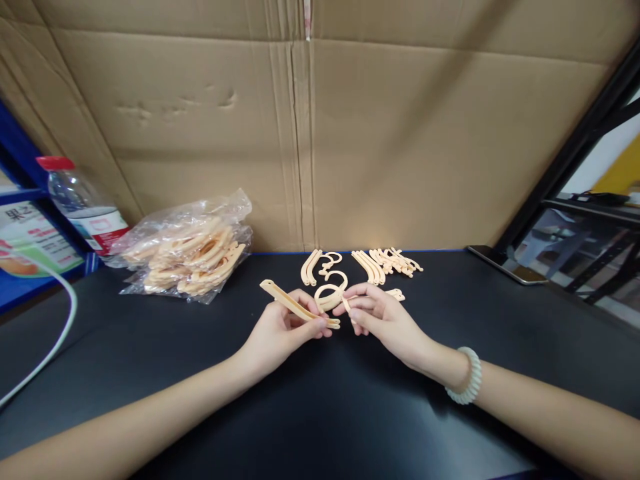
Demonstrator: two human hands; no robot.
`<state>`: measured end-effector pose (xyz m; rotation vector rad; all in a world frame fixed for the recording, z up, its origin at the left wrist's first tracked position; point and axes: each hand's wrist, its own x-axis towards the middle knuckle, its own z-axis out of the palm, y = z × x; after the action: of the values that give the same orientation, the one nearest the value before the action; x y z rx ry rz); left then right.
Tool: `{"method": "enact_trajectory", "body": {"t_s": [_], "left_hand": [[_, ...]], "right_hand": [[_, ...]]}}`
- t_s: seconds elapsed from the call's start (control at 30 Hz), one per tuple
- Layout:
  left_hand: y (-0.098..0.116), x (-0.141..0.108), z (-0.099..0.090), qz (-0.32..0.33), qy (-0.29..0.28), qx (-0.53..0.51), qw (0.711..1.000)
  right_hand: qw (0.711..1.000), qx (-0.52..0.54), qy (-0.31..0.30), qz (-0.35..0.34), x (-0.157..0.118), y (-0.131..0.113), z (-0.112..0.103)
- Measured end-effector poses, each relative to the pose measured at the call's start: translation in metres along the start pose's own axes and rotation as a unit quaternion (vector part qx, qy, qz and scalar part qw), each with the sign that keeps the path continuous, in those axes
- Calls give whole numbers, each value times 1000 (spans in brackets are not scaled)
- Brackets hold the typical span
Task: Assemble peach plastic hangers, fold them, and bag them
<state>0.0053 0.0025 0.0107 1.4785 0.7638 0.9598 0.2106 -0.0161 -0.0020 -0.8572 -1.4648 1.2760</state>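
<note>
My left hand [295,325] is closed around a curved beige hanger arm [290,305]. Its broad end sticks up to the left and its narrow tip points toward my right hand. My right hand [383,315] pinches a small slim beige hanger piece [349,308], partly covered by the fingers. Just behind both hands lie round beige hanger hooks [327,297], close to my fingertips; I cannot tell whether they touch. Another beige part [397,294] shows behind my right hand.
Farther back on the black table [320,413] lie hanger arms [369,268], more hanger arms [311,268] and several small connectors [403,262]. At left are a plastic bag of hanger parts [193,257], a bottle [87,207] and a white cable [70,320]. A phone-like slab [507,265] lies right.
</note>
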Motion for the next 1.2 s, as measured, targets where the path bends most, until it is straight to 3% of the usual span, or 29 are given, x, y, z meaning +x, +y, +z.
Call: {"method": "enact_trajectory", "body": {"t_s": [0.2, 0.53, 0.97, 1.2], "left_hand": [[-1, 0, 0, 6, 3, -12, 1000], [-1, -1, 1, 22, -15, 6, 1000], [1, -3, 2, 43, 11, 95, 994], [5, -6, 5, 66, 22, 116, 991]], "right_hand": [[999, 0, -23, 45, 1, 3, 1], [994, 61, 26, 85, -1, -2, 1], [994, 53, -73, 61, 0, -4, -2], [993, 46, -81, 69, 0, -3, -2]]}}
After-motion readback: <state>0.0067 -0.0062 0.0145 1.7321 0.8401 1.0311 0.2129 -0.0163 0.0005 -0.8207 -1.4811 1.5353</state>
